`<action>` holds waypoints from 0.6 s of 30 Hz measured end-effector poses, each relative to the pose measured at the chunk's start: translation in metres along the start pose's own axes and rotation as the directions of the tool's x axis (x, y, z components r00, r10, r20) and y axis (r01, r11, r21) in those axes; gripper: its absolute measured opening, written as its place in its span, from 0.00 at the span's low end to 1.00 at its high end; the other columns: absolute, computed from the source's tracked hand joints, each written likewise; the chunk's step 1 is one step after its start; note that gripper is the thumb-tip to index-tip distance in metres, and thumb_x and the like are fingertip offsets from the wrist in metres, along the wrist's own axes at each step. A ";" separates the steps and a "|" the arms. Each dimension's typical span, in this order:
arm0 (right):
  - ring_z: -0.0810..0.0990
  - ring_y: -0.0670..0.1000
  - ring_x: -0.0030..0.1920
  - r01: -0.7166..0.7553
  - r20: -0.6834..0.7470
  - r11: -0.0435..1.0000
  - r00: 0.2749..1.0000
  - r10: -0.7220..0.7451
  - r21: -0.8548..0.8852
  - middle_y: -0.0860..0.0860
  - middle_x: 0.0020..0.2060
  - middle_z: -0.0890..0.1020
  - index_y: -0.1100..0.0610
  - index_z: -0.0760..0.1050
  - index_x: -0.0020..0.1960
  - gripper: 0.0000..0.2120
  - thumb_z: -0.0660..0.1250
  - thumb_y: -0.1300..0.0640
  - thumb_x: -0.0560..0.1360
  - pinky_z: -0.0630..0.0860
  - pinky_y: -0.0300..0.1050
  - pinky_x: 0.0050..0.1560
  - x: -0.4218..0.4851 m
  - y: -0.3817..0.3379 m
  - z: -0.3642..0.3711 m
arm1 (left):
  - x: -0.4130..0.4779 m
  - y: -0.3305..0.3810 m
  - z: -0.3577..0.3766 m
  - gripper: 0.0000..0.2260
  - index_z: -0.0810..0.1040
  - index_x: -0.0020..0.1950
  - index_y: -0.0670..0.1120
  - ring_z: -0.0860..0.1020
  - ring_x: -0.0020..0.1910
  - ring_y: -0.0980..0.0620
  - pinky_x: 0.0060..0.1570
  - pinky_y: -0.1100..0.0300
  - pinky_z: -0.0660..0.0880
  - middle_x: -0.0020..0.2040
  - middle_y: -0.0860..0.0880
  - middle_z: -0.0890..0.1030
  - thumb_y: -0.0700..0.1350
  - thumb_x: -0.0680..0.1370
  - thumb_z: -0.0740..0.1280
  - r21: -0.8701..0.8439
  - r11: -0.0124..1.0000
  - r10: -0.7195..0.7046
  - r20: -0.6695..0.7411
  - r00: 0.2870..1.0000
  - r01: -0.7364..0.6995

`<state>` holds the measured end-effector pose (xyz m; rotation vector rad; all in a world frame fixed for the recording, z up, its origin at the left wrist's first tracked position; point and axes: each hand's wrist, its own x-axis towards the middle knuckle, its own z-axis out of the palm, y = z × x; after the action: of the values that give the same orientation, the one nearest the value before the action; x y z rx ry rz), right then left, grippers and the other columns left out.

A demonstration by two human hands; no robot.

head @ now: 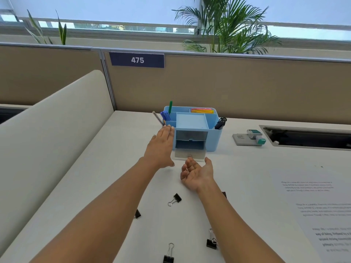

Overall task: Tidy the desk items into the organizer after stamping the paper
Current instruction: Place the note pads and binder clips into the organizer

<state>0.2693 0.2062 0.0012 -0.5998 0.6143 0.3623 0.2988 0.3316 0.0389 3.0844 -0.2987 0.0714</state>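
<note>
Bright window daylight, wide-angle edge distortion

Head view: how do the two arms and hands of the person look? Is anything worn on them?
Both are bare. The left forearm and right forearm show no sleeve as far as the frame edge. The left hand and right hand carry no glove, and no watch, bracelet or ring can be seen.

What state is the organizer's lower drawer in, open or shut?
Open: the lower drawer juts out past the organizer front, toward the right hand; the upper drawer sits flush.
</note>
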 end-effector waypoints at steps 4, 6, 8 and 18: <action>0.72 0.50 0.33 -0.003 0.022 1.000 1.000 0.004 -0.006 0.52 0.36 0.76 0.58 0.73 0.55 0.24 0.51 0.40 0.76 0.64 0.41 0.30 -0.007 0.004 -0.003 | 0.000 0.000 0.000 0.49 0.39 0.75 0.44 0.43 0.76 0.47 0.73 0.52 0.51 0.77 0.47 0.42 0.55 0.69 0.72 0.002 1.000 -0.001 -0.002 1.000 0.001; 0.73 0.51 0.34 0.001 0.021 1.000 1.000 0.000 -0.023 0.53 0.37 0.76 0.58 0.73 0.55 0.24 0.51 0.40 0.76 0.65 0.41 0.31 -0.010 0.006 -0.004 | 0.000 0.000 0.000 0.49 0.39 0.75 0.44 0.43 0.76 0.47 0.73 0.52 0.50 0.77 0.47 0.42 0.55 0.70 0.71 0.001 1.000 -0.003 0.001 1.000 0.003; 0.74 0.51 0.34 0.013 0.021 0.999 1.000 -0.012 -0.049 0.54 0.38 0.77 0.59 0.73 0.54 0.24 0.51 0.40 0.77 0.67 0.42 0.32 -0.012 0.007 -0.005 | -0.001 0.000 0.000 0.48 0.39 0.75 0.44 0.43 0.76 0.47 0.73 0.51 0.50 0.77 0.47 0.42 0.55 0.70 0.71 -0.003 1.000 -0.005 -0.002 1.000 0.005; 0.80 0.55 0.40 0.176 0.061 0.948 0.984 -0.166 -0.264 0.59 0.39 0.79 0.62 0.73 0.45 0.20 0.52 0.47 0.80 0.77 0.45 0.43 -0.015 0.022 -0.005 | -0.021 -0.003 0.004 0.37 0.45 0.76 0.49 0.45 0.76 0.49 0.73 0.54 0.54 0.77 0.49 0.42 0.52 0.75 0.66 -0.208 0.978 -0.003 -0.131 0.991 -0.025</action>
<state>0.2448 0.2184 -0.0012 -0.8987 0.4753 0.2949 0.2793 0.3379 0.0335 2.8536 -0.2969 0.2267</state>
